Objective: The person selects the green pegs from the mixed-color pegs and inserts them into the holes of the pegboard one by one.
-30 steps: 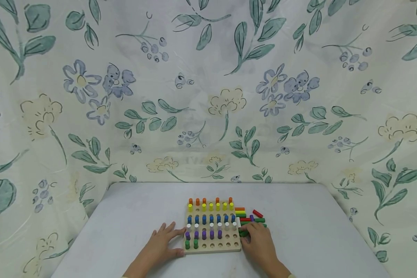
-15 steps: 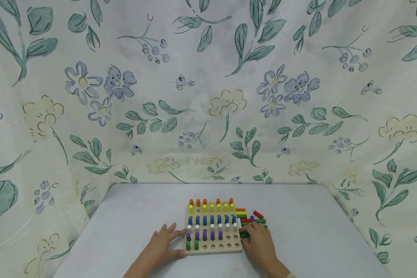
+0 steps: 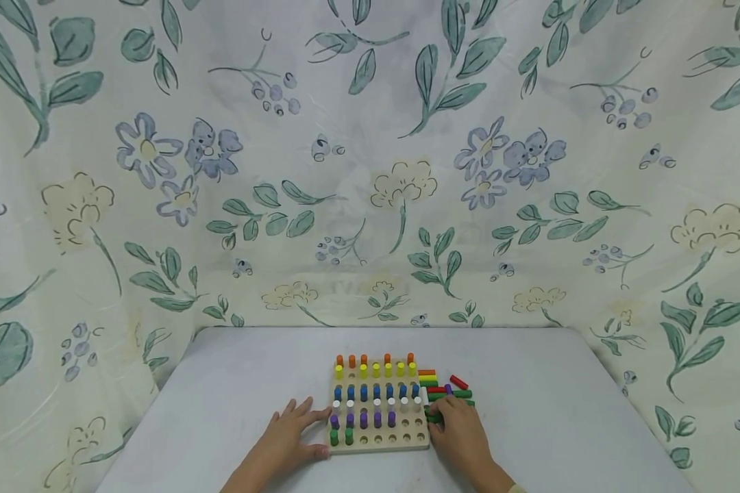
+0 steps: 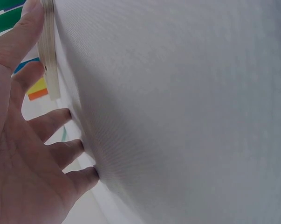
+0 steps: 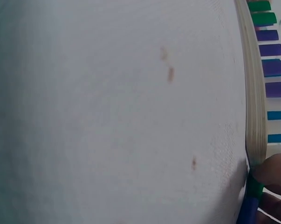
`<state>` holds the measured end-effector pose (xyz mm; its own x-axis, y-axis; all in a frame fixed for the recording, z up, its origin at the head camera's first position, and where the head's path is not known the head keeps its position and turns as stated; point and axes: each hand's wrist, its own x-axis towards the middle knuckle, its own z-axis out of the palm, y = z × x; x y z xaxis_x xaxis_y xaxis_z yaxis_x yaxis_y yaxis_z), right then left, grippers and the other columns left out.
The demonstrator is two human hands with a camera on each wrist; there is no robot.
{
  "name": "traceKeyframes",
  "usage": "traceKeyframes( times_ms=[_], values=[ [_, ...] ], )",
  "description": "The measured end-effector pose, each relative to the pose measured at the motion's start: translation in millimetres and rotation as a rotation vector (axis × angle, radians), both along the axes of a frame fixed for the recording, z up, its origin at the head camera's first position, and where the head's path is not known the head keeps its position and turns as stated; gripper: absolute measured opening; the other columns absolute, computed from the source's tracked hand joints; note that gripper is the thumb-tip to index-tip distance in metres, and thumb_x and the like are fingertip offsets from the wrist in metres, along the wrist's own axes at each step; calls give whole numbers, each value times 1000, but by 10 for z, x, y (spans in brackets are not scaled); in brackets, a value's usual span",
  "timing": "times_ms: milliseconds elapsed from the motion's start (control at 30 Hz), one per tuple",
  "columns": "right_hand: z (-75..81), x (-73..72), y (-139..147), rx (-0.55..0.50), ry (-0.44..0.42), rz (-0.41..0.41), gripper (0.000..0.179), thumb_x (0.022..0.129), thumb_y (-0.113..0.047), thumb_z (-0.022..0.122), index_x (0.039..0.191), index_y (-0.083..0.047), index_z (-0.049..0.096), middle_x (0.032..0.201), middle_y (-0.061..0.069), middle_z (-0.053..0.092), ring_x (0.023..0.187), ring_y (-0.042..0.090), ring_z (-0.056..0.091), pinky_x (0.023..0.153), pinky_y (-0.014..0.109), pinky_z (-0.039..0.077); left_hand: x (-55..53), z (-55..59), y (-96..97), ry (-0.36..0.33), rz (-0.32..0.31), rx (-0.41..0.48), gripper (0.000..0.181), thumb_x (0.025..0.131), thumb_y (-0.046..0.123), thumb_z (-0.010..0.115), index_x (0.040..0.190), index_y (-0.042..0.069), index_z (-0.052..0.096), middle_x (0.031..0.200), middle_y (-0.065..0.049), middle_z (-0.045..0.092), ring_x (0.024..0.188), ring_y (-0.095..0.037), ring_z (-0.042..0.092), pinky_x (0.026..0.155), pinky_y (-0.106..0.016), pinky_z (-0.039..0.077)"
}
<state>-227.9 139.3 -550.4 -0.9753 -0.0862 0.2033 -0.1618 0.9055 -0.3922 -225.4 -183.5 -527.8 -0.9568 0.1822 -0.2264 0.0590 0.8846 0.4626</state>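
Note:
A wooden pegboard (image 3: pixel 376 449) lies on the table with coloured cylinder pegs upright in rows: orange, yellow, blue (image 3: pixel 364 393), white and purple (image 3: pixel 364 420). In its nearest row two green pegs (image 3: pixel 349 436) stand at the left. My left hand (image 3: pixel 286 433) is spread at the board's left side, thumb and index finger at its edge, other fingertips on the table. My right hand (image 3: pixel 462 426) is by the right edge among loose pegs. The right wrist view shows its thumb (image 5: pixel 273 170) over a green peg (image 5: pixel 255 185) at the board's corner; I cannot tell whether it is pinched.
Loose pegs lie right of the board: red (image 3: pixel 459 382), orange (image 3: pixel 427 373), yellow (image 3: pixel 427 378), green (image 3: pixel 462 394), and a white peg (image 3: pixel 424 396) against the edge. The white table (image 3: pixel 222 383) has a floral curtain (image 3: pixel 370 205) behind it.
The head view has shifted very slightly, with the board and hands appearing a little lower. Both hands keep their places at the board's sides.

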Motion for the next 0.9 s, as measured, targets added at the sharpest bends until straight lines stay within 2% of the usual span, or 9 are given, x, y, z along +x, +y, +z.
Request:
traceKeyframes(
  times_ms=[267,367,500,700,900],
  values=[
    [-13,8,6,-81,-21,-38,15,85,-22,81,92,-20,68,99,-2,66,100,23,65,93,48,56,2,-6,6,1,3,-10,79,73,54,84,142,21,62,155,-27,41,146,-58,20,115,-76,12],
    [-8,7,3,-106,-37,-46,16,85,-23,81,94,-19,67,93,-4,63,88,17,62,82,40,58,2,-8,4,6,1,-7,79,73,54,84,142,21,61,155,-27,41,146,-58,20,115,-76,12],
    [-3,8,-5,-155,-78,-65,16,87,-22,79,96,-18,67,88,-7,59,76,8,54,67,28,52,1,-13,-1,12,-4,-8,79,74,55,84,142,21,61,155,-27,41,145,-58,21,115,-76,12],
    [5,16,-10,-240,-115,-82,15,90,-22,76,102,-19,67,88,-10,61,76,6,55,64,23,51,7,-15,-11,15,-7,3,79,73,54,84,141,20,62,155,-27,41,145,-59,21,114,-76,13],
    [-5,27,19,-252,-66,-63,16,91,-21,75,106,-18,70,87,-11,65,75,4,57,63,20,52,12,-13,-15,21,-15,13,79,74,54,84,142,20,62,155,-27,41,145,-59,21,114,-77,12]
  ],
)
